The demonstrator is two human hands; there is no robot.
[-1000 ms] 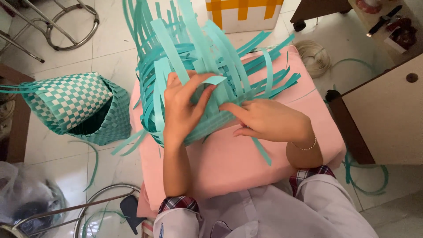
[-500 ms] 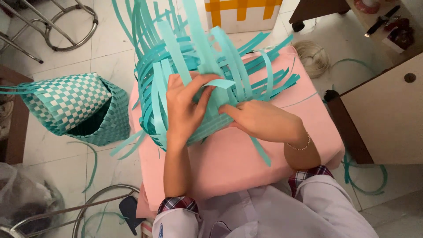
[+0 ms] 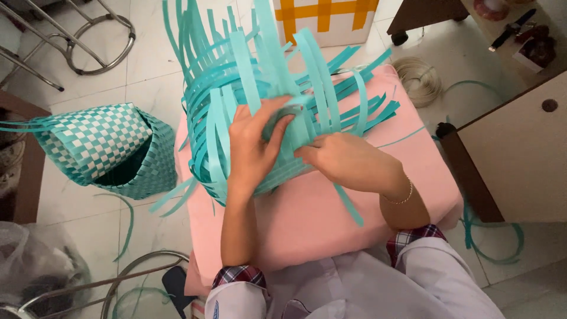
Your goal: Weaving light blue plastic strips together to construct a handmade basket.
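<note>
A half-woven basket (image 3: 236, 100) of teal plastic strips lies on its side on a pink cushion (image 3: 319, 218), with many loose strip ends sticking up and out to the right. My left hand (image 3: 254, 145) presses on the woven wall, fingers curled around one strip. My right hand (image 3: 348, 159) rests against the same wall from the right, fingertips pinching a strip beside the left hand's fingers. A thin bracelet circles my right wrist.
A finished teal-and-white checkered basket (image 3: 103, 147) lies on the tiled floor to the left. Metal stool legs (image 3: 88, 35) stand at the upper left, a wooden cabinet (image 3: 520, 147) at the right, a coil of pale cord (image 3: 419, 77) beyond the cushion, and loose teal strips on the floor.
The basket has tipped slightly and its loose strips have shifted. My left fingers have closed further over a strip while my right hand has stayed against the wall.
</note>
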